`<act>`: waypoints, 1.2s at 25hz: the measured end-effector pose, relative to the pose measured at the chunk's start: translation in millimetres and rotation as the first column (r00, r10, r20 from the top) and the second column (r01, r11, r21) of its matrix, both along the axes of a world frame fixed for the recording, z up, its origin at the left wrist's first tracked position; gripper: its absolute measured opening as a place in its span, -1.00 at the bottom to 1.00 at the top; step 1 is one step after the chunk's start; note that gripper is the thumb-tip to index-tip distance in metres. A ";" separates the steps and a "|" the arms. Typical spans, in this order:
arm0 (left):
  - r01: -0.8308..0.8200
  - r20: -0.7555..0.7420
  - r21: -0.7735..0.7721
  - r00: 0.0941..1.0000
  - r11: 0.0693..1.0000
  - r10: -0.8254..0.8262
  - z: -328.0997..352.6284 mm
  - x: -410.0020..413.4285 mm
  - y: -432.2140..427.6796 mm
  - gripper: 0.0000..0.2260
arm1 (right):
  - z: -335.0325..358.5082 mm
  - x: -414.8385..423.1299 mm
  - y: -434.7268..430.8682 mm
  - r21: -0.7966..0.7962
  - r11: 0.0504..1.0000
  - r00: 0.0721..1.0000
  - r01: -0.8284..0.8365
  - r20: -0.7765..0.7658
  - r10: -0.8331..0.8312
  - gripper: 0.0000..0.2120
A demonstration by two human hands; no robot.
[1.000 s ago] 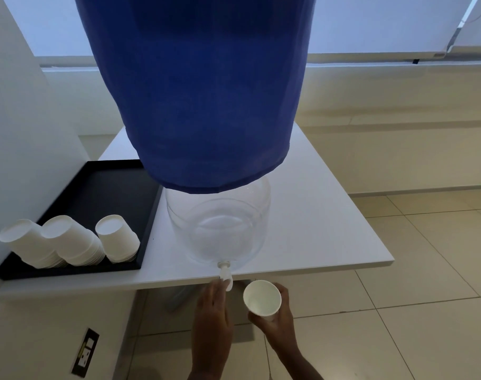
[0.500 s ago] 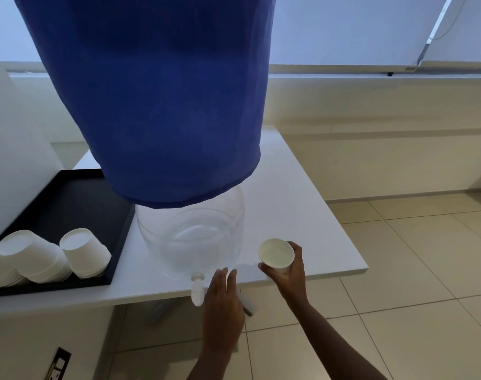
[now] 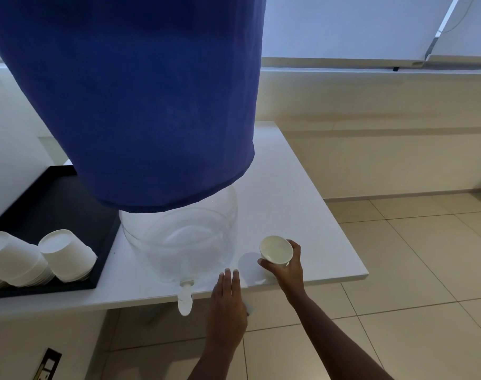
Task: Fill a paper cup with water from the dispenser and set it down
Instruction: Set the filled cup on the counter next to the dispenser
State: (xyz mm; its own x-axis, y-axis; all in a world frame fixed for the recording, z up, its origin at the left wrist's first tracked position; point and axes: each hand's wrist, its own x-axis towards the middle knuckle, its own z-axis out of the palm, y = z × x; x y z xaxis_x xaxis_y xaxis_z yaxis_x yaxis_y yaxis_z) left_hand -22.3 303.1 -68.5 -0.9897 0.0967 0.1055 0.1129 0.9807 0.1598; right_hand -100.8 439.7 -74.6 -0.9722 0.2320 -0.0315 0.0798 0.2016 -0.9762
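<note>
A clear dispenser point(image 3: 179, 242) under a blue cloth cover point(image 3: 140, 100) stands on the white table point(image 3: 310, 215). Its white tap point(image 3: 185, 298) hangs over the front edge. My right hand point(image 3: 287, 267) grips a white paper cup point(image 3: 276, 250) upright, right of the dispenser, just above or on the table top near the front edge. My left hand point(image 3: 227, 311) is flat with fingers together, holding nothing, right of the tap at the table edge.
A black tray point(image 3: 58, 204) at the left holds stacks of upturned white paper cups point(image 3: 66, 256). A white wall closes the left side. Tiled floor point(image 3: 412, 297) lies right of and below the table; a wall socket point(image 3: 46, 364) sits low at the left.
My right hand carried the cup from under the tap up and to the right, over the table. My left hand came off the tap and moved right.
</note>
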 end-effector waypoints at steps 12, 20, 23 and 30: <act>-0.051 0.118 0.051 0.992 0.997 0.044 -9.9 -10.9 14.4 -0.27 | -16.0 27.4 37.1 0.795 0.494 0.934 -0.353 0.274 0.228 -0.06; -0.105 0.207 0.068 0.974 0.992 0.089 -32.6 -10.9 13.0 -0.32 | -32.1 35.6 42.8 0.847 0.356 0.918 -0.394 0.350 0.184 0.16; -0.109 0.201 0.046 0.975 0.993 0.097 -36.4 -11.0 12.0 -0.33 | -29.6 37.8 41.9 0.847 0.342 0.913 -0.407 0.363 0.188 0.16; -0.057 -0.039 0.093 0.997 0.994 0.061 -11.5 12.4 9.5 -0.26 | -12.1 49.5 42.1 0.841 0.308 0.895 -0.445 0.407 0.182 0.24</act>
State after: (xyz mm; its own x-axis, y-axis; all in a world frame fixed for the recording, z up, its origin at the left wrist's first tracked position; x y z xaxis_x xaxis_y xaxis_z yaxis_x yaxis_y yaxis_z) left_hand -9.9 312.6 -80.0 -0.9880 0.0260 0.1525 0.0633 0.9674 0.2454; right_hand -51.4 481.8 -86.7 -0.9744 -0.0756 -0.2116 -0.0450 0.9883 -0.1459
